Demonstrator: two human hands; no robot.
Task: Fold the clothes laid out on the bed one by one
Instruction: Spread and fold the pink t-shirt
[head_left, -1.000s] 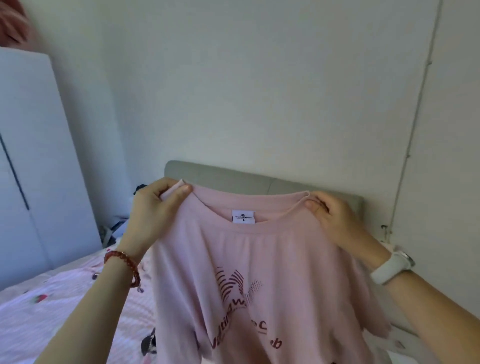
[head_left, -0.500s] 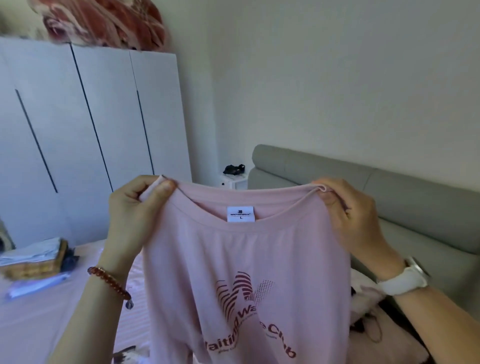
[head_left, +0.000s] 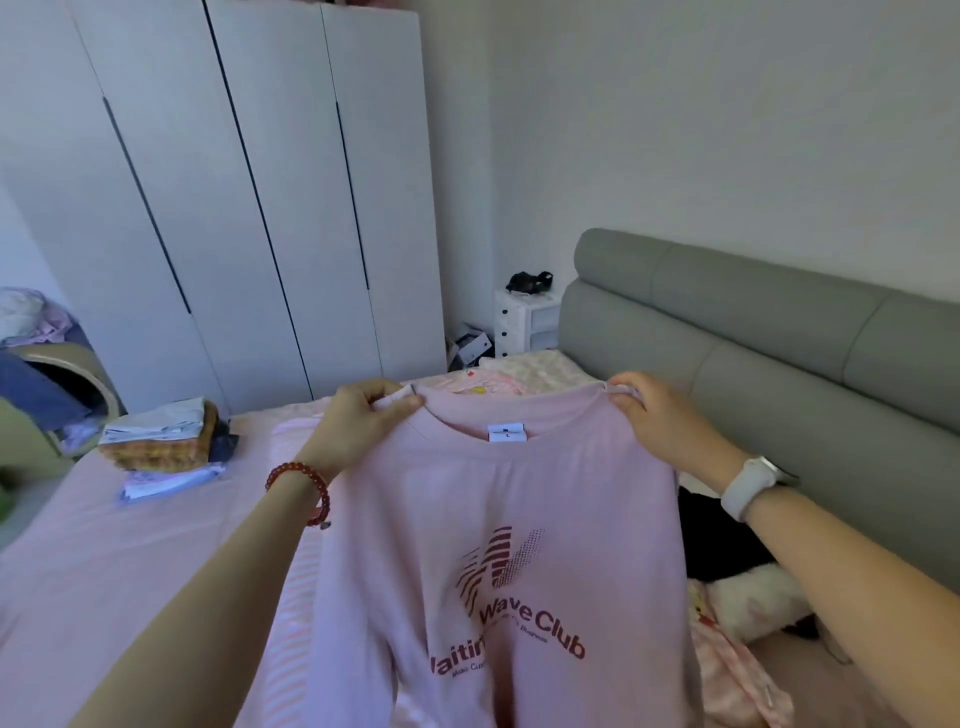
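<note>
Left grip (head_left: 358, 423) and right grip (head_left: 657, 415) each pinch a shoulder of the pink T-shirt (head_left: 509, 561), held up over the bed (head_left: 104, 561).

The pink T-shirt (head_left: 498, 519) is soft matt cloth with a flat maroon print. The headboard (head_left: 779, 353) is padded grey matt upholstery. The wardrobe doors (head_left: 234, 208) look smooth and matt white. The bracelet (head_left: 306, 480) has glossy red beads; the watch strap (head_left: 745, 483) looks smooth white.
</note>
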